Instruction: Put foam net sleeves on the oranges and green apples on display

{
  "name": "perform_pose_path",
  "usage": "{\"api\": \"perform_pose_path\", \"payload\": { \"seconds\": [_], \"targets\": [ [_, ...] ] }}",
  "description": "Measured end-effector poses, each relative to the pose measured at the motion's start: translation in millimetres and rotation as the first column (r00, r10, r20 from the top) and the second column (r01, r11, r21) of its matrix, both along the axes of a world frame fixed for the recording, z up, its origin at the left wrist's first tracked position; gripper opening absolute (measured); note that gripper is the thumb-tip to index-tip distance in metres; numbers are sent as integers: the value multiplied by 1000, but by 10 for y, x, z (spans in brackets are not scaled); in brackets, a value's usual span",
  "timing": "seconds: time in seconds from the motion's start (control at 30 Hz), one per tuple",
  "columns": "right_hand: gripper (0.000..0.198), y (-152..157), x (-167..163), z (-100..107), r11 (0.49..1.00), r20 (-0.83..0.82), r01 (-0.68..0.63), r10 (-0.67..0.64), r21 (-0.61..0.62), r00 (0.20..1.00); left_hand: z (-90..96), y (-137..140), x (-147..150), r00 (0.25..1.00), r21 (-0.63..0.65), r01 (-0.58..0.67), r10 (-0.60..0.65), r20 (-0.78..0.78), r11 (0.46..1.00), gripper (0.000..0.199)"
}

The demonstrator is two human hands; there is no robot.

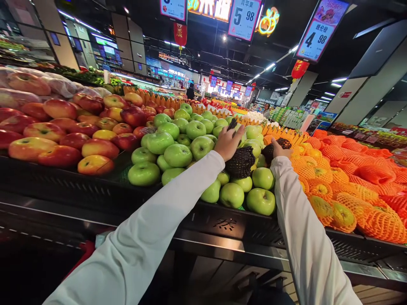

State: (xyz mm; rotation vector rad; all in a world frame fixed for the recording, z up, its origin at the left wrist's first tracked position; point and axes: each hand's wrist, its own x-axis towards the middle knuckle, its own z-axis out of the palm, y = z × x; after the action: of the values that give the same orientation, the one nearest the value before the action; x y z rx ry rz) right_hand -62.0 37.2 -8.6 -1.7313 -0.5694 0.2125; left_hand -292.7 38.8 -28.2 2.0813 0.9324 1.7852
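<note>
My left hand [228, 143] reaches over the pile of green apples [178, 155] with its fingers spread. A black foam net sleeve [241, 162] bulges just below it, against the palm side. Beyond its fingertips shows another black piece [233, 124]. To the right, my right hand [280, 149] is closed at a black net sleeve [269, 152], between the green apples and the orange-netted fruit; most of its fingers are hidden. More black netting [284, 143] shows past this hand. Whether fruit fills the sleeves I cannot tell.
Red and yellow apples [63, 144] are heaped on the left. Fruit in orange foam nets [321, 186] and redder nets [365, 156] lies to the right. A black display ledge [203, 218] runs along the front. Price screens [244, 19] hang overhead; a distant person [190, 92] stands behind.
</note>
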Motion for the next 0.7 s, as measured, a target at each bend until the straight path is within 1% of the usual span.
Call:
{"api": "perform_pose_path", "payload": {
  "seconds": [0.07,0.1,0.2,0.3,0.37,0.47,0.53,0.57,0.63,0.7],
  "targets": [
    [99,-85,-53,26,999,50,45,-44,-19,998,62,-95,-33,1000,37,19,-19,10,999,55],
    [96,-128,-77,37,998,86,50,-46,-44,995,86,-136,-47,1000,69,20,-21,11,997,53],
    [91,-248,-133,65,988,185,32,-3,-151,983,108,-196,-66,1000,144,25,-26,1,989,55],
    [90,-333,-171,90,977,263,56,0,-205,965,85,-186,-57,1000,129,18,-18,3,991,65],
    [90,-358,-182,102,975,269,47,14,-219,963,75,-181,-46,1000,111,11,-13,13,994,72],
    [100,-349,-154,109,969,256,5,60,-248,965,83,-201,-32,1000,103,4,-6,17,995,82],
    [105,-323,-97,109,947,291,-27,126,-322,948,92,-225,-22,1000,93,-1,0,6,996,86],
    [105,-309,-58,108,928,315,-48,174,-369,933,96,-237,-18,1000,84,-2,2,-1,996,88],
    [95,-278,30,103,888,353,-83,264,-453,898,101,-258,-10,1000,62,-5,6,-10,998,89],
    [84,-246,115,88,859,372,-84,304,-505,877,104,-272,-7,1000,40,-10,10,-10,999,89]
  ]
}}
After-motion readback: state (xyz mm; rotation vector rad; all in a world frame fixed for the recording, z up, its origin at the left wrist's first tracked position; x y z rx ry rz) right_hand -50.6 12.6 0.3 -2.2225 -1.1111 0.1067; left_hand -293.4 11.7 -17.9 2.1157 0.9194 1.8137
